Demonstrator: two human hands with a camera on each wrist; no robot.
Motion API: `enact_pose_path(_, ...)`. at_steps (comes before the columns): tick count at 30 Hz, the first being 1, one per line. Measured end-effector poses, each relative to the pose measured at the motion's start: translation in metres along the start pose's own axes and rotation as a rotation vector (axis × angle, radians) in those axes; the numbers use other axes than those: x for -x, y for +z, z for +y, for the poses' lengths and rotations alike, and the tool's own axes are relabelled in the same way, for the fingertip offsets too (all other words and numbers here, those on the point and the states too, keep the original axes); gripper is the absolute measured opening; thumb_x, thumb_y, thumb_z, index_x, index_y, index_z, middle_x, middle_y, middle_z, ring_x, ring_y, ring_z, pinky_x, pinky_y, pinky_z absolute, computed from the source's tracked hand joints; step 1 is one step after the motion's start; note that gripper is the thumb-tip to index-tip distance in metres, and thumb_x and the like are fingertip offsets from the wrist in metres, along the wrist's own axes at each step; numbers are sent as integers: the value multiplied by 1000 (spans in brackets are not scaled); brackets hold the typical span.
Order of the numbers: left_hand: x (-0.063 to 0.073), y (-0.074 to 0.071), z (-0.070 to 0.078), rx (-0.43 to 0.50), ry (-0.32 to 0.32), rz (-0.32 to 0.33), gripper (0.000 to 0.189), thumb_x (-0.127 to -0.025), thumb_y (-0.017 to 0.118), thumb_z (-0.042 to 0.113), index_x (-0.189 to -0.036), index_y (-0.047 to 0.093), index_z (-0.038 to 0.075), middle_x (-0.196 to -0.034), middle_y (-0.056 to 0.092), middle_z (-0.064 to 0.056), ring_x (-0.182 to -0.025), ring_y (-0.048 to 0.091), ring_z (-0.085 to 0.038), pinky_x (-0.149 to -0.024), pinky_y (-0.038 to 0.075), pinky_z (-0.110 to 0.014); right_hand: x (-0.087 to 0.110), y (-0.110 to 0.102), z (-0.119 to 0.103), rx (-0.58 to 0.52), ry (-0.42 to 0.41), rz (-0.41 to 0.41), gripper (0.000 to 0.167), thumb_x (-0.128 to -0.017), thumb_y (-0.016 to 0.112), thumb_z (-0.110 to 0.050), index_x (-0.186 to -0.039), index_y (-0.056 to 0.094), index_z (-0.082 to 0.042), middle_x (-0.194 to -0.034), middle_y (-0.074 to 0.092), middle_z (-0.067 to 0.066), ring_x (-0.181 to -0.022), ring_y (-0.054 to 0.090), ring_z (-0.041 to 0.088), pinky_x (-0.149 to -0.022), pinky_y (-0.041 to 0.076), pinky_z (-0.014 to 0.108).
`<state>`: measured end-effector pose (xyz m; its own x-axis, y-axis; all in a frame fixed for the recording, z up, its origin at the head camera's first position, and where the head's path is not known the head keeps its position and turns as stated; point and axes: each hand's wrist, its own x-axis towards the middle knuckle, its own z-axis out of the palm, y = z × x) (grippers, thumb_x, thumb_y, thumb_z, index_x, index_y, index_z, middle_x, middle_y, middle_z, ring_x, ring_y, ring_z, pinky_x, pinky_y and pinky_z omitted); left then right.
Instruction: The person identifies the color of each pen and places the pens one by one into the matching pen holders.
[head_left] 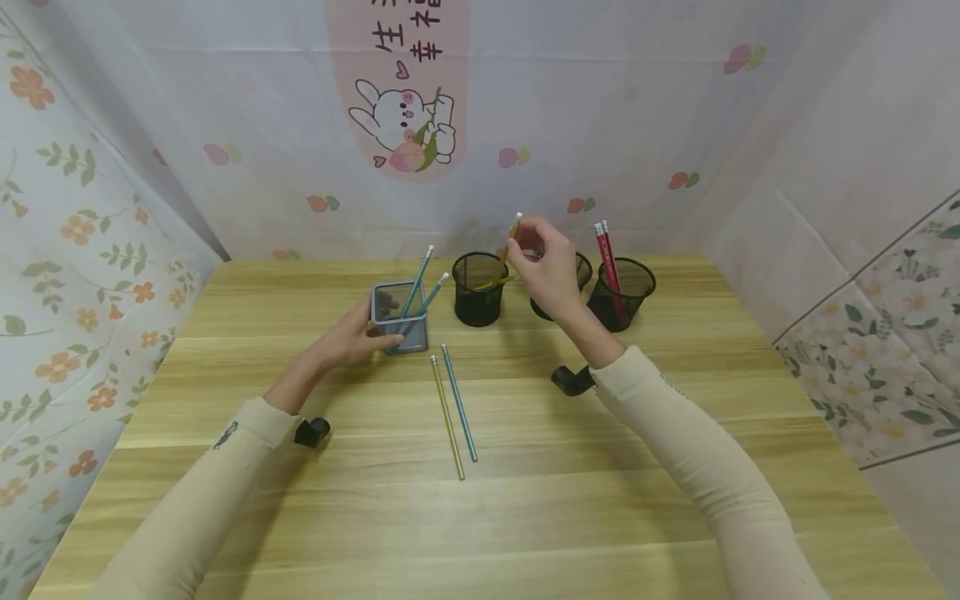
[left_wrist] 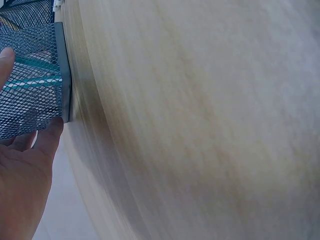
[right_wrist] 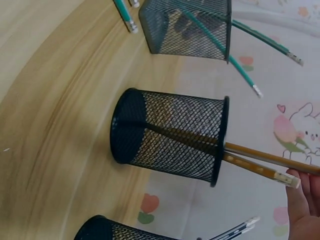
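Observation:
My left hand (head_left: 348, 337) grips a grey square mesh pencil holder (head_left: 417, 340), thumb on its near side and other fingers around the far left side. Two teal pencils (head_left: 417, 282) with white erasers lean inside it. My right hand (head_left: 551, 262) pinches a yellow pencil (right_wrist: 270, 156) near its eraser end. That pencil's lower part is inside a round black mesh pencil cup (head_left: 478, 312). Another yellow pencil (right_wrist: 250, 166) leans in the same cup, its eraser close to the fingers in the right wrist view.
A second black cup (head_left: 583, 271), partly behind my right hand, contains dark pencils (right_wrist: 235, 231). Further right, another black cup (head_left: 637, 283) contains red pencils (head_left: 609, 258). A yellow pencil (head_left: 447, 417) and a blue pencil (head_left: 459, 404) lie on the wooden table (head_left: 360, 517). Patterned cloth (head_left: 570, 125) hangs behind.

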<state>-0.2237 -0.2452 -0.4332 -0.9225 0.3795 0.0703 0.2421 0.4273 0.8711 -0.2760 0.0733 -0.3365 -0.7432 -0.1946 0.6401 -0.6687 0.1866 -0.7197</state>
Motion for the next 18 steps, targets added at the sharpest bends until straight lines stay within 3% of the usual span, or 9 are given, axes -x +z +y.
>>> enact_pose_path(3, 0, 0, 0, 7, 4, 1, 64, -96, 73, 9, -143, 31, -5, -146, 41, -29, -137, 37, -46, -109, 38, -60, 0, 0, 17, 23, 22, -20, 11, -94, 67, 8, -103, 64, 12, -98, 67, 24, -87, 68, 34, -74, 61, 41)
enact_pose_path(6, 0, 0, -1, 5, 6, -1, 65, -96, 73, 9, -143, 31, -5, -146, 40, -29, -137, 38, -46, -108, 39, -60, 1, -1, 25, 50, 42, -44, 10, -94, 69, 4, -102, 66, 7, -98, 68, 19, -89, 69, 29, -75, 62, 36)
enact_pose_path(10, -1, 0, -3, 1, 7, -2, 65, -96, 73, 9, -143, 32, -6, -145, 40, -29, -137, 38, -46, -108, 39, -60, 4, -1, 29, 82, 70, -82, 7, -95, 69, 0, -101, 66, 2, -97, 68, 13, -89, 69, 25, -76, 61, 29)
enact_pose_path(18, -1, 0, -4, 2, 15, -3, 66, -96, 72, 9, -145, 30, -5, -146, 40, -28, -138, 37, -46, -109, 38, -60, 7, -1, 32, 142, 111, -141, 12, -95, 69, 0, -106, 66, 4, -98, 66, 11, -90, 68, 23, -78, 61, 34)
